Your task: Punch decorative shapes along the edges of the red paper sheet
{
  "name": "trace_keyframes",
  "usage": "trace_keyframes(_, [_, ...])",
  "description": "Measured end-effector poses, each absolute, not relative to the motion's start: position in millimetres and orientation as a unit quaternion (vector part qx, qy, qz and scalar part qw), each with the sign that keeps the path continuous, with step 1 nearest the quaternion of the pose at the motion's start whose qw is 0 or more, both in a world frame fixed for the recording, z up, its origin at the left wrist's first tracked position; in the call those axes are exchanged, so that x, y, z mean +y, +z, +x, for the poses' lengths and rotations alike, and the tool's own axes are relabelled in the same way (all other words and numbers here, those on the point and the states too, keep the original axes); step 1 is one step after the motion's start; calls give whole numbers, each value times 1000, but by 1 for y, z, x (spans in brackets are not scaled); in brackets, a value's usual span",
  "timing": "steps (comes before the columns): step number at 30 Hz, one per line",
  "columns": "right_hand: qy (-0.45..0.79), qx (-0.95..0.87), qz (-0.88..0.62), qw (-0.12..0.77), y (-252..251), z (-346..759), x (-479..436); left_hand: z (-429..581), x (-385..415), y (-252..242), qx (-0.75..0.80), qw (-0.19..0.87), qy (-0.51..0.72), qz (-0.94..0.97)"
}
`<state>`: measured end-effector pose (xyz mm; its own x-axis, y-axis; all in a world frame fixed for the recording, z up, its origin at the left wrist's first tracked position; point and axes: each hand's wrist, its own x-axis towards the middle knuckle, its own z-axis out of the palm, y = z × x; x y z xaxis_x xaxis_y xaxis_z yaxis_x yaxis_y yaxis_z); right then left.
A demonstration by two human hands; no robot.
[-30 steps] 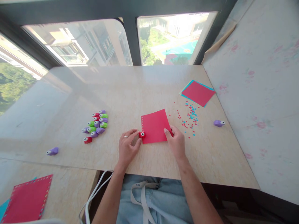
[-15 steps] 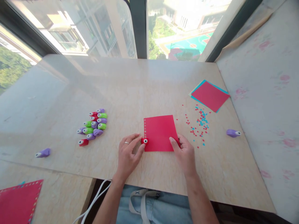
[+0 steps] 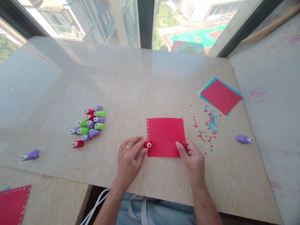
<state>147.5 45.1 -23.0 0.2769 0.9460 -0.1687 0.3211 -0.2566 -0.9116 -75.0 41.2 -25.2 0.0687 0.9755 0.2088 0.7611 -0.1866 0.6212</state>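
Observation:
A red square sheet of paper [image 3: 165,134] lies in front of me, with a column of small punched holes down its left edge. My left hand [image 3: 131,156] grips a small red craft punch [image 3: 148,144] between thumb and fingers; the punch sits over the sheet's left edge, below the holes. On the lower right edge, my right hand [image 3: 193,157] pinches the paper, thumb on top and fingers beneath. Small red and blue punched bits [image 3: 211,123] are scattered to the right of the sheet.
Several red, green and purple punches [image 3: 90,123] are grouped at left. Single purple punches lie at far left [image 3: 30,155] and right [image 3: 245,139]. A stack of coloured paper [image 3: 221,96] rests at back right. Another red sheet with punched edges [image 3: 14,204] is at lower left.
The view has shifted slightly, so things on the table appear displaced. Both hands keep their hold, with the punch still at the paper's left edge.

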Motion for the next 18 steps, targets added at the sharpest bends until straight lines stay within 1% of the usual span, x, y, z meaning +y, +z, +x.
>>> trace_keyframes(18, [377, -456, -702, 397, -28, 148, 43, -76, 41, -26, 598, 169, 305, 721])
